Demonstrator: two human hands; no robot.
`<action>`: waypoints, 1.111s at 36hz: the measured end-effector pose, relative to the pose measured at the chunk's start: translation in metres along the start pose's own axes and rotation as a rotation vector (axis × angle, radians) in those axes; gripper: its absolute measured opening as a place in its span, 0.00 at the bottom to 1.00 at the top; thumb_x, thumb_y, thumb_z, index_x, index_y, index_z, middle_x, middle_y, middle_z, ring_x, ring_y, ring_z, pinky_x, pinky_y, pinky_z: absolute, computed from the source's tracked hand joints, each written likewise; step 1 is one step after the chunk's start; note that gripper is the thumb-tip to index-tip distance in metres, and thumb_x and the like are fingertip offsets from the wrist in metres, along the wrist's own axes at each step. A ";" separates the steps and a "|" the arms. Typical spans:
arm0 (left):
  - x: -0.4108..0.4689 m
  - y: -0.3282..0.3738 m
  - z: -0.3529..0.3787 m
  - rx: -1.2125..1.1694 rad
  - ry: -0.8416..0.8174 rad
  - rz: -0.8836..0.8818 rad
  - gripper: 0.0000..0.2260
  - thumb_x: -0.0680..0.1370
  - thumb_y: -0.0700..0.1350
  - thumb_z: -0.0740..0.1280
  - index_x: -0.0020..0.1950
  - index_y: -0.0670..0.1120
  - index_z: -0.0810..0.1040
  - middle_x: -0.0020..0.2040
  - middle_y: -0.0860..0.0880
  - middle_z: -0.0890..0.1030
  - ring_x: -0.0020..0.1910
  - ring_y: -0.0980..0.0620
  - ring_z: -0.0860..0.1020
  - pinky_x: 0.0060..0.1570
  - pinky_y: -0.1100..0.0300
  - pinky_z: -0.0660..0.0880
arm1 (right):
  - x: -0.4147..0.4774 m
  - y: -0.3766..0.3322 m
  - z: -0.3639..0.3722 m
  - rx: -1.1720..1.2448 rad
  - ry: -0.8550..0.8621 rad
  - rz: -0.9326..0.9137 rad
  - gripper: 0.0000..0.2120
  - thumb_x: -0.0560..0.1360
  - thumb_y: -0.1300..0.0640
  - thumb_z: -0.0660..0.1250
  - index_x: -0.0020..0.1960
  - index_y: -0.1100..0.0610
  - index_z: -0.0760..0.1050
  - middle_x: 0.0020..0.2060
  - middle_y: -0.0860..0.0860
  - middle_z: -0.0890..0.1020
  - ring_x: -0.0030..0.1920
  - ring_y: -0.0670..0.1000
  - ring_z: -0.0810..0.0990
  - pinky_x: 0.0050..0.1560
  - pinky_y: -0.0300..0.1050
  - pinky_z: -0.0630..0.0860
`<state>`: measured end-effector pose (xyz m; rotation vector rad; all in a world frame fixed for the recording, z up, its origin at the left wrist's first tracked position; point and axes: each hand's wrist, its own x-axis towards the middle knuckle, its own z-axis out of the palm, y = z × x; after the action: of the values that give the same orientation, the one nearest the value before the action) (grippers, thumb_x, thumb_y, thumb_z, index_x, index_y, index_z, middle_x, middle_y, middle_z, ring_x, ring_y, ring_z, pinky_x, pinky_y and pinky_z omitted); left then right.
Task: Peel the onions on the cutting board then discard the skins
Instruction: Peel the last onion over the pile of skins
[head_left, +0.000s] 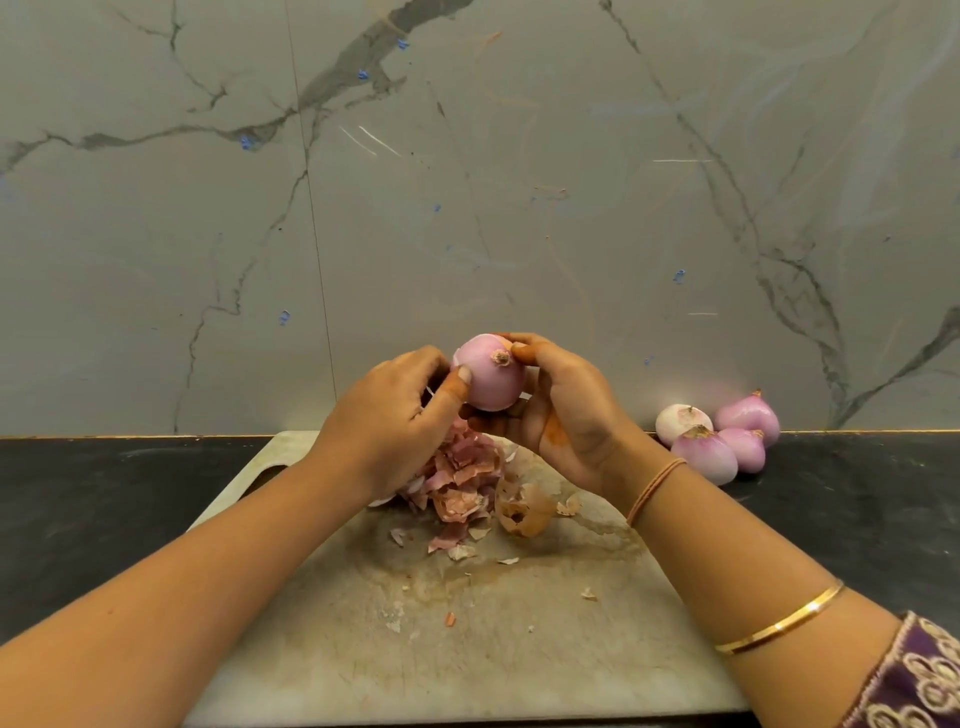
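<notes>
Onion (491, 376), nearly bare, is held above the cutting board (519, 649) with your right hand (561, 410) cupped round it and your left hand (395, 421) pinching at its side; pull any last film toward the root, dropping it on the skins (460, 478) below, well apart from the peeled onions (719, 439).

Pale pink onion (492, 375), pinkish-brown skins (460, 480), four pink-and-white peeled onions (719, 439) at three o'clock, black table (93, 499), grey veined marble wall (467, 182), stained beige cutting board (493, 639)
</notes>
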<state>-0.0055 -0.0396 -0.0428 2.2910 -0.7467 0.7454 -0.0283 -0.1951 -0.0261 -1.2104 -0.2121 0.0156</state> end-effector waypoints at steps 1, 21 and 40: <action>0.000 -0.001 0.001 0.005 0.003 0.002 0.13 0.75 0.61 0.49 0.38 0.56 0.65 0.36 0.56 0.72 0.38 0.57 0.70 0.34 0.60 0.63 | 0.000 0.000 0.000 0.018 -0.005 0.007 0.10 0.82 0.59 0.55 0.56 0.59 0.74 0.58 0.61 0.76 0.46 0.59 0.80 0.49 0.53 0.81; 0.003 0.000 -0.001 0.118 -0.019 0.066 0.10 0.74 0.52 0.50 0.35 0.50 0.62 0.32 0.53 0.67 0.32 0.55 0.64 0.30 0.60 0.58 | -0.001 -0.004 -0.001 0.044 -0.012 0.097 0.17 0.81 0.49 0.57 0.61 0.60 0.73 0.46 0.60 0.78 0.31 0.52 0.75 0.31 0.41 0.74; 0.009 -0.015 -0.012 0.244 0.014 -0.100 0.12 0.79 0.47 0.58 0.38 0.44 0.71 0.33 0.49 0.73 0.35 0.48 0.70 0.31 0.56 0.62 | 0.001 0.000 -0.008 -0.397 -0.019 -0.152 0.11 0.74 0.54 0.68 0.56 0.50 0.73 0.50 0.53 0.74 0.39 0.50 0.71 0.34 0.37 0.70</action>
<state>0.0066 -0.0241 -0.0345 2.5177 -0.5550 0.8446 -0.0263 -0.2023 -0.0281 -1.5863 -0.3337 -0.1536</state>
